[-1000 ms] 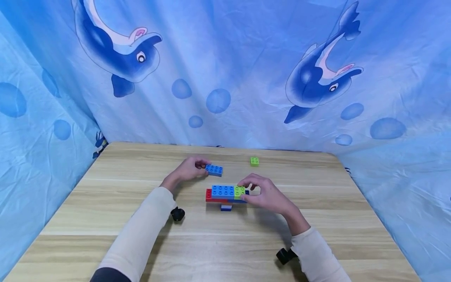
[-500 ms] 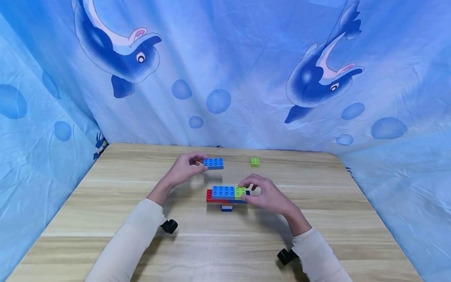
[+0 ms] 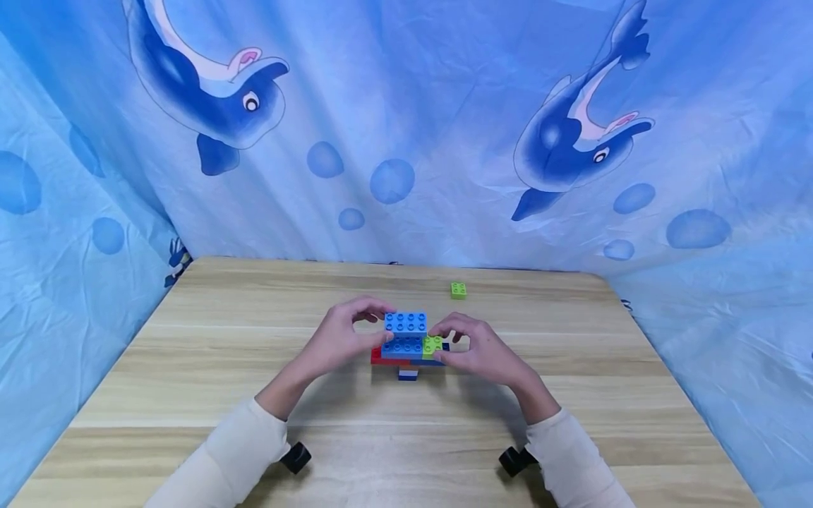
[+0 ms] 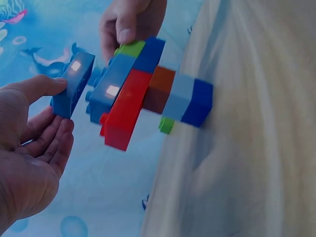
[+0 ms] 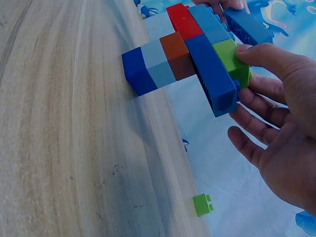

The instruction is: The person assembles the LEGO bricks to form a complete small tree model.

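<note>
My left hand (image 3: pixel 336 342) pinches a blue eight-stud toy brick (image 3: pixel 406 322) between thumb and fingers, just above the built stack. In the left wrist view a gap shows between this brick and the studs of the blue brick (image 4: pixel 111 86) on top of the stack. My right hand (image 3: pixel 479 347) pinches the lime-green brick (image 5: pixel 230 59) at the stack's top right end. Below lie a red brick (image 4: pixel 127 111) and a dark blue brick (image 5: pixel 211 74) side by side. Their narrow stem has an orange-brown brick (image 4: pixel 159 89), a light blue one (image 4: pixel 178 96) and a dark blue one (image 4: pixel 198 102) at the bottom.
A loose lime-green four-stud brick (image 3: pixel 458 290) lies near the back of the wooden table (image 3: pixel 406 444). Behind the table hangs a blue curtain (image 3: pixel 444 141) with dolphins. Black wrist cameras sit under both wrists.
My left hand has lifted the blue brick off the table behind the stack and brought it forward and right, over the stack. The right hand has stayed on the stack.
</note>
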The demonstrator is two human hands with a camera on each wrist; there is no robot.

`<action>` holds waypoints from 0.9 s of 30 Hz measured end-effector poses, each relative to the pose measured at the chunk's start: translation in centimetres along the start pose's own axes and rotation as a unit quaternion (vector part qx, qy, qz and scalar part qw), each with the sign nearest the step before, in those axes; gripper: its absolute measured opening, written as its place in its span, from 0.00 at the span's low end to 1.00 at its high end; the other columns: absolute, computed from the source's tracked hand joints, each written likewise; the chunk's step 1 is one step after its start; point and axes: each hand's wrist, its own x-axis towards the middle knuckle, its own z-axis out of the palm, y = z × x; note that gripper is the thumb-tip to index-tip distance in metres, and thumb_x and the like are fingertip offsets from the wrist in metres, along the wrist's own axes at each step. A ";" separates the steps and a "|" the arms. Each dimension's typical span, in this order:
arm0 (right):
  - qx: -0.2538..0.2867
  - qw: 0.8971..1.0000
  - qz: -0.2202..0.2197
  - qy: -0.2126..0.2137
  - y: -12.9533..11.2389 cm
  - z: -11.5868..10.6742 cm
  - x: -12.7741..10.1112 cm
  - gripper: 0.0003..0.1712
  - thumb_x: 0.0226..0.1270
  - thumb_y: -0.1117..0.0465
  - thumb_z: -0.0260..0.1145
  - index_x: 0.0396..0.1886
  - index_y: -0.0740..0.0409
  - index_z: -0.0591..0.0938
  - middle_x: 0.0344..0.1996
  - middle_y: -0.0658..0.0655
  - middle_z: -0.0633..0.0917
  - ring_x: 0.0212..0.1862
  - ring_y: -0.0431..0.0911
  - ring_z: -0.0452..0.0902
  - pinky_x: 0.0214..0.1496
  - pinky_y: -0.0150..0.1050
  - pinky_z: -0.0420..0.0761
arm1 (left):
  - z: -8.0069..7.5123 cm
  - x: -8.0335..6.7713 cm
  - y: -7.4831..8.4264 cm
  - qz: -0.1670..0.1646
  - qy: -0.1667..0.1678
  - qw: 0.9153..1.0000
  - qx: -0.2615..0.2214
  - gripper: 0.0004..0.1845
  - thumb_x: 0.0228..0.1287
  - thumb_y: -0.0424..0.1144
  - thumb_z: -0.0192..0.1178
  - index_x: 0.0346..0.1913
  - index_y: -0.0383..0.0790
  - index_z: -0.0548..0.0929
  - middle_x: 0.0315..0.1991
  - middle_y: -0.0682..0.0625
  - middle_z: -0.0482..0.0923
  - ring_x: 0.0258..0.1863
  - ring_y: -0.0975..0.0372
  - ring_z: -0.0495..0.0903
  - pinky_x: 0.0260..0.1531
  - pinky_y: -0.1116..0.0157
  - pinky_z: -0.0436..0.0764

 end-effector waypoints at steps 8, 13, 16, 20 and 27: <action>-0.003 1.000 0.001 0.006 0.1 0.0 0.0 0.17 0.65 0.57 0.76 0.53 0.50 0.86 0.50 0.49 0.86 0.50 0.45 0.80 0.55 0.56 0.84 | 1.3 -0.8 0.1 0.007 -0.020 1.000 -0.004 0.19 0.60 0.35 0.75 0.54 0.46 0.86 0.54 0.51 0.85 0.51 0.56 0.84 0.60 0.46 0.82; -0.005 1.000 0.001 0.005 0.2 0.0 0.1 0.18 0.64 0.57 0.76 0.53 0.50 0.85 0.49 0.49 0.85 0.49 0.45 0.80 0.54 0.56 0.84 | 1.7 -1.0 0.0 -0.001 -0.018 1.000 0.007 0.19 0.60 0.36 0.75 0.54 0.48 0.86 0.54 0.52 0.84 0.51 0.58 0.84 0.58 0.49 0.83; -0.005 1.000 0.000 0.005 0.3 0.0 0.1 0.18 0.65 0.57 0.76 0.53 0.50 0.85 0.49 0.49 0.85 0.49 0.46 0.80 0.54 0.56 0.84 | 1.8 -1.0 -0.1 -0.001 -0.015 1.000 0.009 0.19 0.60 0.37 0.75 0.55 0.47 0.86 0.54 0.53 0.85 0.51 0.58 0.83 0.56 0.48 0.83; -0.004 1.000 -0.003 0.004 0.2 0.0 0.1 0.19 0.65 0.56 0.76 0.54 0.51 0.85 0.50 0.50 0.86 0.51 0.50 0.81 0.55 0.57 0.84 | 1.8 -1.0 -0.2 -0.001 -0.014 1.000 0.008 0.20 0.60 0.38 0.75 0.56 0.43 0.86 0.53 0.52 0.85 0.51 0.57 0.83 0.56 0.47 0.83; 0.002 0.999 -0.019 0.028 -0.2 0.1 0.0 0.18 0.66 0.55 0.75 0.55 0.47 0.85 0.50 0.47 0.86 0.53 0.54 0.81 0.55 0.56 0.82 | 1.8 -0.9 -0.2 0.005 -0.016 1.000 0.007 0.20 0.60 0.38 0.75 0.55 0.43 0.86 0.53 0.50 0.85 0.50 0.58 0.85 0.59 0.48 0.83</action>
